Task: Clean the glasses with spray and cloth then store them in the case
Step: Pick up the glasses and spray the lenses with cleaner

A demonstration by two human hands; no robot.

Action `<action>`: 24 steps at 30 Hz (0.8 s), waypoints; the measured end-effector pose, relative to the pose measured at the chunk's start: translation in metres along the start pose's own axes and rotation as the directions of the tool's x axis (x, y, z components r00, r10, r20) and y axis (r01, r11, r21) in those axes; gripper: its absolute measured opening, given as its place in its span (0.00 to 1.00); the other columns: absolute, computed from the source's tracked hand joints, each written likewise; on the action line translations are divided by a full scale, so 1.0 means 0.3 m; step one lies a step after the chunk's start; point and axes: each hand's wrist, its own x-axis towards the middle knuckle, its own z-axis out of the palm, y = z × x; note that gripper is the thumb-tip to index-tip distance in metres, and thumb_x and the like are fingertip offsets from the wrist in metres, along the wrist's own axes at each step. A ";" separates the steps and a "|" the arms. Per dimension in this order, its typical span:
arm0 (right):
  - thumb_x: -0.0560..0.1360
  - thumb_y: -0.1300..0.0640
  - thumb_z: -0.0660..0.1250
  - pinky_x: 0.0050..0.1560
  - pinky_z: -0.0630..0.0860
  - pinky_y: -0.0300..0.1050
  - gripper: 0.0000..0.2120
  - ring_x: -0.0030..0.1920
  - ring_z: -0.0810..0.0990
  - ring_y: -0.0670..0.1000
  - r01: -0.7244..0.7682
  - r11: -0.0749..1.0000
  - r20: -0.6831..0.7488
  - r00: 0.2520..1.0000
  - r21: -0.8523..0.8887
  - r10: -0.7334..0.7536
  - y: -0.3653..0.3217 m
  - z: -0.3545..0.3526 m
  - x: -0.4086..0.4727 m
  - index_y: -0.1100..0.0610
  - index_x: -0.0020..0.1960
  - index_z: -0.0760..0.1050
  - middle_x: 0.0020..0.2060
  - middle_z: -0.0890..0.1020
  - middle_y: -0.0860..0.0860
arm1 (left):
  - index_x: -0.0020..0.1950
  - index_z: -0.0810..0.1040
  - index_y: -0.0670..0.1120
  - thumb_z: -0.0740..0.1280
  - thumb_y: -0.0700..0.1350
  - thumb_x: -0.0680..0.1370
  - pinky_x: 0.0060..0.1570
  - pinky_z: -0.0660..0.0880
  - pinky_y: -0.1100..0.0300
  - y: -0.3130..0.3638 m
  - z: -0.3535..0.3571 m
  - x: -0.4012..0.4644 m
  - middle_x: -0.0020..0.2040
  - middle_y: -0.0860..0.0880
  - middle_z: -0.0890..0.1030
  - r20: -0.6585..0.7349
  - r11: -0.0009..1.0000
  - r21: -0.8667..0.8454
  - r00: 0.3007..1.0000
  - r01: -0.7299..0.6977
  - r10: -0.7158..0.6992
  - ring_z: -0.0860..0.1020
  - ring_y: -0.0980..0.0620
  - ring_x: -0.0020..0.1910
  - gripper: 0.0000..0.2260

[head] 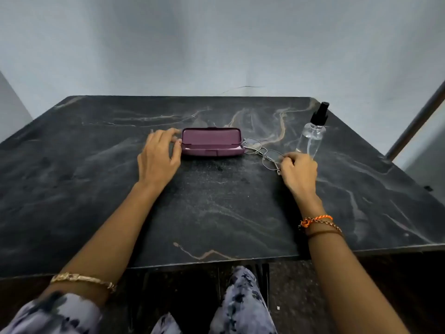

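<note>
A purple glasses case lies open at the table's middle, its lid tilted up, with a pale pink cloth edge showing inside. Thin metal-framed glasses lie on the table just right of the case. My right hand pinches the near lens rim of the glasses. My left hand rests at the case's left end, fingers spread and touching it. A clear spray bottle with a black pump top stands behind my right hand.
The dark marbled table ends at a grey wall behind. A metal pole slants up at the far right. My patterned trousers show below the front edge.
</note>
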 end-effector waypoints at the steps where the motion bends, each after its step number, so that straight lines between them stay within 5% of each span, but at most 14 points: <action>1: 0.72 0.63 0.58 0.44 0.66 0.42 0.13 0.44 0.75 0.58 -0.013 1.000 0.019 1.000 0.023 0.013 0.000 -0.003 0.000 0.63 0.46 0.81 0.42 0.83 0.62 | 0.56 0.74 0.43 0.61 0.41 0.76 0.33 0.69 0.56 0.002 -0.003 0.000 0.47 0.44 0.79 -0.005 1.000 -0.004 1.000 0.001 -0.001 0.74 0.45 0.50 0.10; 10: 0.73 0.60 0.60 0.44 0.64 0.39 0.11 0.44 0.75 0.55 -0.108 0.989 -0.047 0.992 0.102 0.113 0.008 -0.011 0.015 0.62 0.45 0.80 0.40 0.82 0.58 | 0.55 0.75 0.40 0.62 0.39 0.75 0.29 0.71 0.58 0.017 0.000 -0.006 0.46 0.42 0.80 -0.018 0.992 -0.006 0.992 -0.123 0.123 0.76 0.44 0.46 0.10; 19: 0.73 0.61 0.60 0.41 0.61 0.38 0.09 0.41 0.73 0.51 0.183 0.970 -0.400 0.910 0.162 -0.105 -0.048 -0.032 0.005 0.62 0.42 0.78 0.41 0.80 0.58 | 0.57 0.75 0.39 0.63 0.36 0.75 0.32 0.71 0.62 0.085 -0.004 0.023 0.46 0.42 0.80 -0.096 0.968 -0.075 0.968 -0.238 0.231 0.76 0.47 0.43 0.11; 22: 0.71 0.61 0.59 0.37 0.65 0.41 0.10 0.35 0.72 0.49 0.218 0.923 -0.304 0.945 0.316 -0.119 -0.098 -0.032 0.016 0.59 0.41 0.80 0.37 0.81 0.56 | 0.58 0.75 0.42 0.62 0.40 0.77 0.38 0.74 0.62 0.139 0.008 0.074 0.47 0.49 0.78 -0.022 0.900 -0.429 0.997 -0.082 0.080 0.75 0.56 0.43 0.11; 24: 0.72 0.62 0.61 0.35 0.68 0.41 0.09 0.32 0.72 0.47 0.212 0.871 -0.188 0.972 0.443 -0.141 -0.150 -0.030 0.028 0.54 0.39 0.79 0.34 0.81 0.52 | 0.60 0.73 0.45 0.59 0.43 0.78 0.37 0.79 0.62 0.183 0.004 0.121 0.48 0.52 0.76 0.170 0.661 -0.723 0.979 0.204 -0.116 0.76 0.58 0.42 0.11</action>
